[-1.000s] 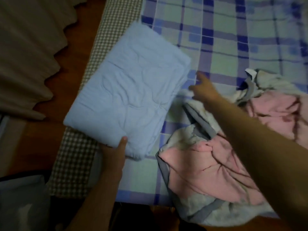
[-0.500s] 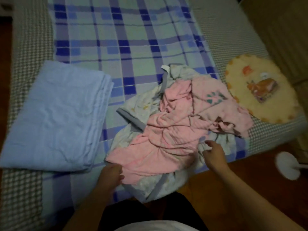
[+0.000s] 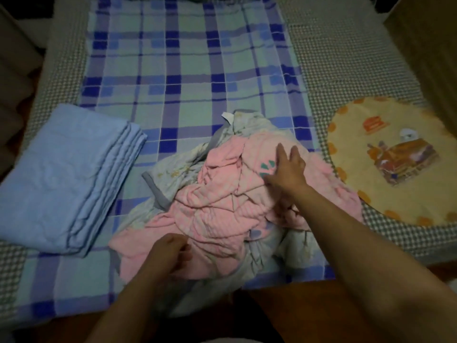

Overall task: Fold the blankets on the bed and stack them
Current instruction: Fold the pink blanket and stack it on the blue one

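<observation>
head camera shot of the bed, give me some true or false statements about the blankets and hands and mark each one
1. The blue blanket lies folded on the left side of the bed. True.
2. The pink blanket is folded flat. False: it lies crumpled in a heap, tangled with a pale blanket edged in grey.
3. The right hand lies on the pink blanket with its fingers stretched out. True.
4. The left hand rests on the blue blanket. False: it is at the near edge of the pink blanket, fingers curled on the cloth.
5. The round yellow mat lies under the blue blanket. False: it lies apart, on the right side of the bed.
</observation>
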`<state>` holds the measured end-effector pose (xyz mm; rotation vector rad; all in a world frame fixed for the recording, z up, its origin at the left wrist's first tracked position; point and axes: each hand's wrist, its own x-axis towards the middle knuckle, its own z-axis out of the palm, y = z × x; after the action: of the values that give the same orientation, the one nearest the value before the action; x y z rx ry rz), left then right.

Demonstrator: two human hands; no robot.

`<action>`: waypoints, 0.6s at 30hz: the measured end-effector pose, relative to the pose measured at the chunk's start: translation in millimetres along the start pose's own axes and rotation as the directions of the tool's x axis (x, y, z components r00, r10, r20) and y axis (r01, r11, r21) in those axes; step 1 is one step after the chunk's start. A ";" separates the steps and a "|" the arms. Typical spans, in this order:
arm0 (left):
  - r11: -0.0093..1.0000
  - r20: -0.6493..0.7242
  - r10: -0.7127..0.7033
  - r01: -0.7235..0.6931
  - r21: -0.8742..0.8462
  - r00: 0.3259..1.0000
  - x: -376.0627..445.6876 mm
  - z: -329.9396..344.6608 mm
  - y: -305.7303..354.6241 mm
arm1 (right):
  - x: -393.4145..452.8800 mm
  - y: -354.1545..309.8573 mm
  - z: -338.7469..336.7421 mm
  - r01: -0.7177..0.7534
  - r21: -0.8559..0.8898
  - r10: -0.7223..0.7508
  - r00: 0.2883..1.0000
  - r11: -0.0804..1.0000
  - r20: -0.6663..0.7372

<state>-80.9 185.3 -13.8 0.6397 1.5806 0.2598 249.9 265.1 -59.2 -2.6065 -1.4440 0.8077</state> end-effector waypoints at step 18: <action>0.664 0.485 0.166 -0.461 0.588 0.858 2.8 85.3 -39.6 | -321.6 132.1 10.6 -0.438 0.650 0.528 0.847 0.620 0.067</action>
<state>-7.8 136.9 -47.8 1.4801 1.1216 -0.2256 210.4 -69.6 27.1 -2.3974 -0.2725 0.9339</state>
